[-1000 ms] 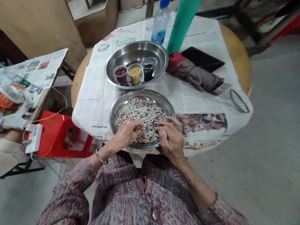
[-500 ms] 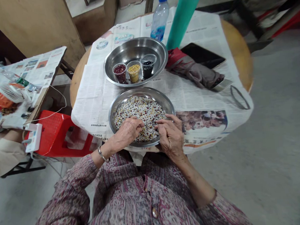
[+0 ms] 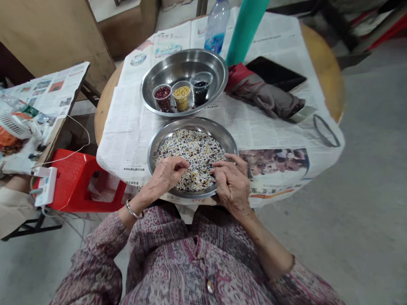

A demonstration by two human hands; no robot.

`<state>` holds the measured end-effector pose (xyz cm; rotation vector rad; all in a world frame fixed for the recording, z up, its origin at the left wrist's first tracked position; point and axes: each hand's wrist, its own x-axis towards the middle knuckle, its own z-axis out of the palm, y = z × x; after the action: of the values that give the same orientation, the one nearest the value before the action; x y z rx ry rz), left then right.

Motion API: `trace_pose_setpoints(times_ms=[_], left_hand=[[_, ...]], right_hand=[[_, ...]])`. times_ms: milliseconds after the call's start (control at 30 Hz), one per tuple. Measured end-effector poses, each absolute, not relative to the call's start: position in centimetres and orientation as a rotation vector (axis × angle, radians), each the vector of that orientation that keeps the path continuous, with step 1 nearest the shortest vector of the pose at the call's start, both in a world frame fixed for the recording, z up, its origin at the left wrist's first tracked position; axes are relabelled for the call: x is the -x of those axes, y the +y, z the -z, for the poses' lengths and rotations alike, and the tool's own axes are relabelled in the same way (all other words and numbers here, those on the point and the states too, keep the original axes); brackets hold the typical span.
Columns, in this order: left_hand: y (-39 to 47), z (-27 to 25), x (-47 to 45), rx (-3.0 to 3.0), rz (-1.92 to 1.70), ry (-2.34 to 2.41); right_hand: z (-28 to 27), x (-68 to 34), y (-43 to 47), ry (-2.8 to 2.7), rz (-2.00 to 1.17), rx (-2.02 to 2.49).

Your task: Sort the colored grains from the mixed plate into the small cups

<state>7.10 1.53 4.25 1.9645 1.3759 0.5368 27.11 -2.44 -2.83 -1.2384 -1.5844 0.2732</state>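
A steel basin point(image 3: 150, 148) in front of me holds a mix of white grains, red beans, yellow kernels and dark seeds point(image 3: 193, 146). Over its left side, my left hand point(image 3: 167, 174) pinches thumb and fingertips together; whatever is between them is too small to make out. My right hand point(image 3: 233, 185) is at the basin's right rim, its fingers curled with the tips over the grain, and what they hold is hidden. Behind, a second steel basin point(image 3: 172, 66) carries a cup of red beans point(image 3: 163, 100), a cup of yellow kernels point(image 3: 182, 97) and a cup of black beans point(image 3: 200, 89).
Newspaper point(image 3: 121, 133) covers the round table. A blue-capped bottle point(image 3: 216, 26), a green bottle point(image 3: 247, 29), a folded umbrella point(image 3: 265, 93), a black tablet point(image 3: 274, 73) and a dark loop point(image 3: 326, 131) lie or stand beyond. To the left are a red stool point(image 3: 73, 185) and a power strip point(image 3: 46, 188).
My left hand has shifted slightly left and up from the grain, its fingertips now pinched closer together. My right hand has hardly moved.
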Motion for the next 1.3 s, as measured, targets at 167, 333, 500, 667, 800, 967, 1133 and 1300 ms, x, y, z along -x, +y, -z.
trace_pose_setpoints(times_ms=[167,333,500,667,800,967,1133,1300], left_hand=[[1.6,-4.0,-6.5,-1.534,-0.634,1.328],[1.8,-4.2,-6.6,-1.42,-0.633,1.269],[1.4,-4.5,-6.4,-1.942,-0.531,1.385],[0.7,-3.9,-6.2,-2.182,-0.353,1.337],[0.6,-3.4,-6.5,-2.191,-0.371,1.341],[0.7,-3.9,-6.9,-2.172,-0.352,1.342],[0.2,-4.6,-7.0,-2.159,-0.437,1.322],[-0.4,-4.9,-7.3,-1.929,-0.711,1.372]], right_hand=[[2.9,-27.1,-2.4,-1.598,-0.26,1.237],[2.9,-27.1,-2.4,-1.594,-0.241,1.215],[2.9,-27.1,-2.4,-1.598,-0.24,1.222],[2.9,-27.1,-2.4,-1.592,-0.247,1.218],[2.9,-27.1,-2.4,-1.591,-0.244,1.225],[3.0,-27.1,-2.5,-1.6,-0.243,1.253],[1.4,-27.2,-2.6,-1.737,-0.053,1.377],[-0.7,-27.0,-2.1,-2.144,-0.058,1.381]])
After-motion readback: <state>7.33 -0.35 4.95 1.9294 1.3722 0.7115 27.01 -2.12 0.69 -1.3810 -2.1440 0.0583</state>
